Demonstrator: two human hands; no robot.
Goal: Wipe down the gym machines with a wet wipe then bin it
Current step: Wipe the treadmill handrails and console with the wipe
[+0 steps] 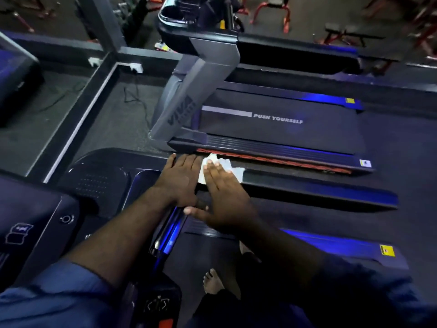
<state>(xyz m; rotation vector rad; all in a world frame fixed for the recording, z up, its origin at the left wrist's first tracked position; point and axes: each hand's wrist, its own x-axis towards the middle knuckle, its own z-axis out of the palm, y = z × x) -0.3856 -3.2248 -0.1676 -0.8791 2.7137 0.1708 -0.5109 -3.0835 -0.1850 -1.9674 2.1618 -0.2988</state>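
Note:
A white wet wipe (233, 168) lies spread on the dark handrail (319, 189) of the treadmill I stand on. My right hand (224, 197) lies flat on the wipe with straight fingers, covering its near half. My left hand (181, 179) rests flat on the same rail just left of the wipe, fingers straight, holding nothing. The two hands sit side by side, the thumbs close together.
The console (35, 223) of my treadmill is at the lower left. A second treadmill (283, 131) marked PUSH YOURSELF stands beyond the rail, its grey upright (189, 95) rising at centre. My bare foot (212, 281) stands on the belt below. Red benches sit far back.

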